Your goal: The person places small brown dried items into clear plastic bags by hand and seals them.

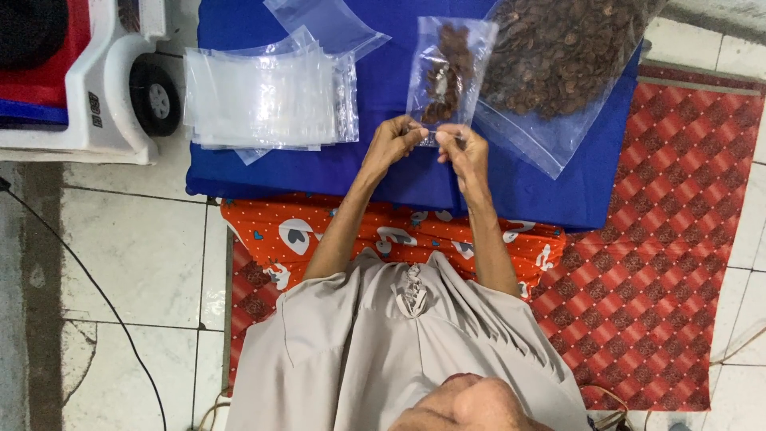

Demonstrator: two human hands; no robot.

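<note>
Between left hand point(392, 141) and right hand point(463, 149), pinched: small clear plastic pouch of brown pieces point(448, 68); pinched edge hidden behind fingertips.

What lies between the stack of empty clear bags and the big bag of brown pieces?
In the head view, the small filled bag held by both hands.

Left hand point(392, 140) and right hand point(465, 152) pinch the small clear bag point(448, 68) of brown pieces above the blue cloth point(399, 80).

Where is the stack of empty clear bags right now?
In the head view, the stack of empty clear bags lies on the blue cloth, left of both hands.
</note>
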